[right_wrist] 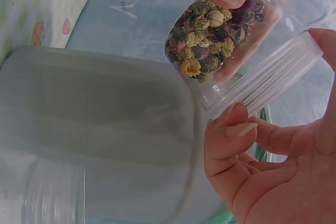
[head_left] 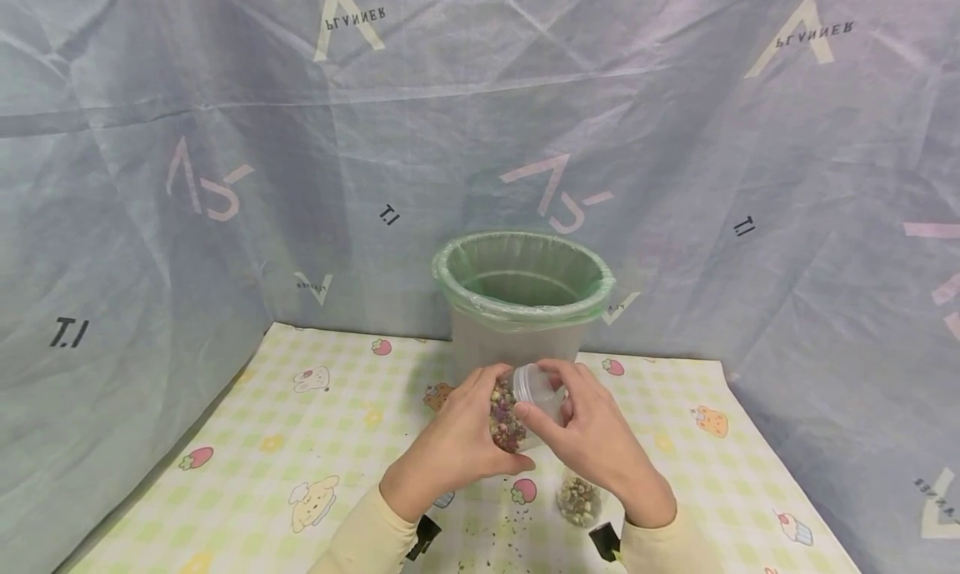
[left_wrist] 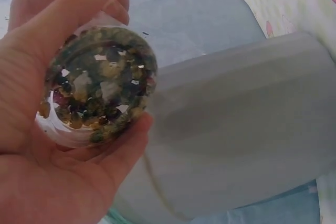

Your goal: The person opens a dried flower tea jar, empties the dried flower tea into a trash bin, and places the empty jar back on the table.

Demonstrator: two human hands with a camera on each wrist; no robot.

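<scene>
Cream-coloured long sleeves [head_left: 367, 536] came nearest to my head camera, with a small black piece [head_left: 423, 537] at each wrist. From where I watched, far off, both hands met on one clear, round jar [head_left: 504, 420] of mixed dried flowers [right_wrist: 207, 38], held tilted above the desk. Its body sat in the left hand [head_left: 457, 436], fingers and thumb curled around it; the right hand [head_left: 596, 436] gripped the clear, ridged lid [right_wrist: 268, 77] by its edges.

My left wrist view gave me the jar's round base [left_wrist: 105, 87] face-on, which the head view hid. My right wrist view picked out yellow blooms and purple buds. Only from the head could I look into the tall grey bin [head_left: 517, 345] with its green plastic liner [head_left: 525, 309], just behind the hands, and see the second clear jar [head_left: 580, 501] of pale dried flowers near the right wrist.

Green-and-white checked cloth [head_left: 247, 482] printed with cartoon animals and strawberries covered the desk, dark crumbs [head_left: 491, 545] scattered near its front. Creased grey-blue fabric [head_left: 450, 141], lettered "PLANNER" and "T.I", walled the space.
</scene>
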